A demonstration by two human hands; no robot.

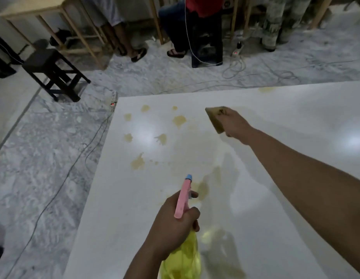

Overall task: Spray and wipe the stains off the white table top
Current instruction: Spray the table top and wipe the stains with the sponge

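Glossy white table top, blotchy stains

Makeshift indoor workroom, not home kitchen: marble-patterned floor strewn with cables and power strips; bare wooden table frames along far side; dark stool; seated people's legs under tables.

Yellow bottle, white table

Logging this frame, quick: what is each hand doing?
Left hand: grips the spray bottle.
Right hand: holds the sponge.
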